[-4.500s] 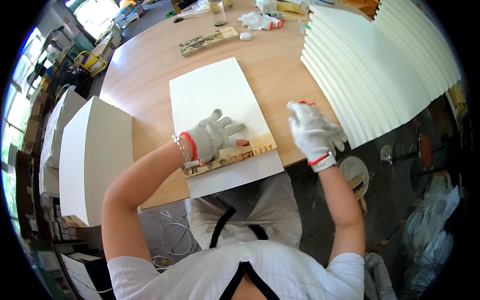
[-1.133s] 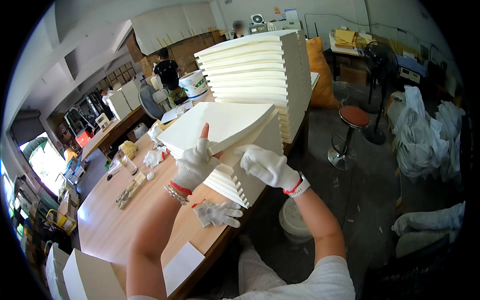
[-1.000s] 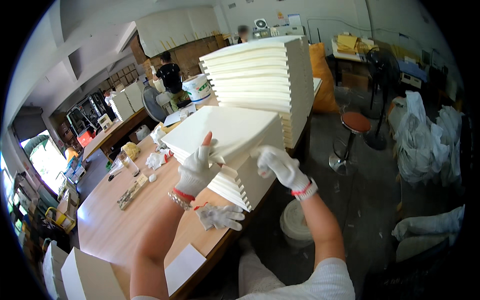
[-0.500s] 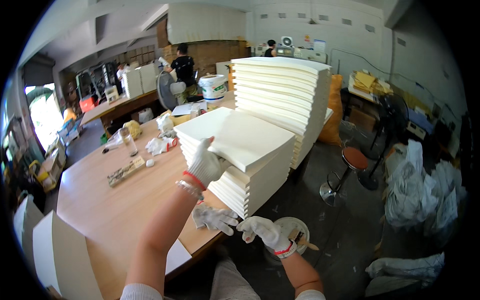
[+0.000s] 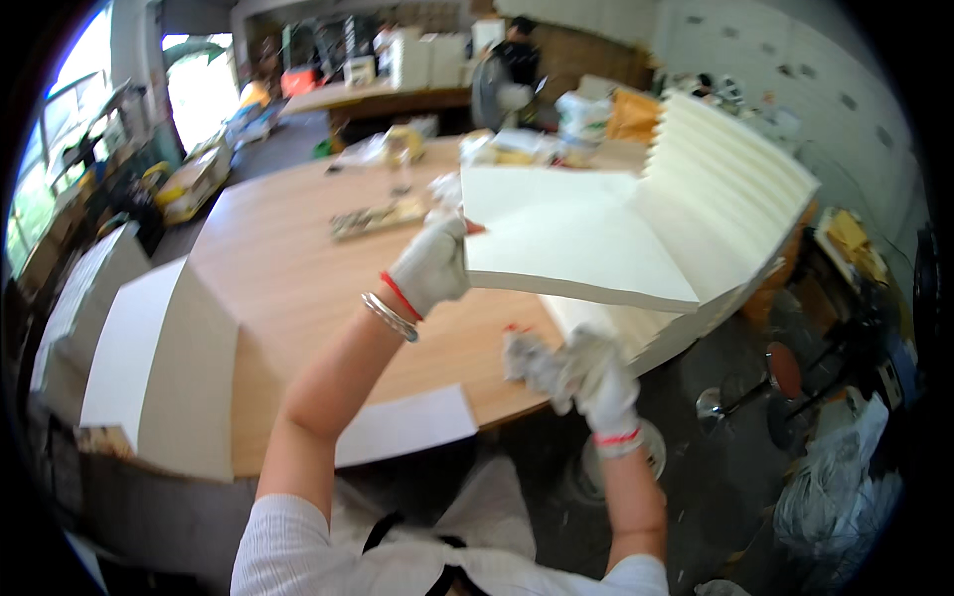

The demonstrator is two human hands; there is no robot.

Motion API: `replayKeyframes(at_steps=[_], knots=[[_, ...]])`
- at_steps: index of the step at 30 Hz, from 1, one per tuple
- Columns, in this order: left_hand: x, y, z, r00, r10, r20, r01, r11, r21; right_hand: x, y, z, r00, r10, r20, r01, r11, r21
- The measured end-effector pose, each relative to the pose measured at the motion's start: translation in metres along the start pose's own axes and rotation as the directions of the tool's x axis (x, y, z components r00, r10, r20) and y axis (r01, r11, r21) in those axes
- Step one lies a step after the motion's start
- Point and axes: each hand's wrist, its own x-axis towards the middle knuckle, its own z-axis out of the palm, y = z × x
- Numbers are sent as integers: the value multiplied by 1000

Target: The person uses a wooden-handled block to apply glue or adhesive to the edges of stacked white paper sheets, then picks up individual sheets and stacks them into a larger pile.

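Above the wooden table, the gloved left hand is gripping the left side of a thick white sheaf. By the table's near edge, the blurred, gloved right hand is hovering just beside a loose glove, contact being unclear. A white sheet is lying along that edge, while a tall white stack is rising at the table's right.

Low, right of centre, the right hand is blurring, and I'm not making out whether it is touching the smeared glove. Under the white block, fingers of the left hand are hiding. Up top, a fan is partly covering a co-worker. The shirt is running off the bottom edge.
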Motion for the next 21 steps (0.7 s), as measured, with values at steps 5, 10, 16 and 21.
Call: replayKeyframes(at_steps=[5,10,16,21], knots=[[-85,10,-173,992,107,-60,-102,992,80,62,-25,87,923,373,-94,-363,925,114],[-110,-23,-274,978,171,-117,-153,977,149,104,78,69,839,539,72,-424,732,-534],[-112,-46,-337,928,51,-370,100,920,378,98,160,60,822,567,60,-467,729,-500],[-114,-48,-340,901,114,-419,112,871,479,93,161,69,830,557,27,-464,717,-520]])
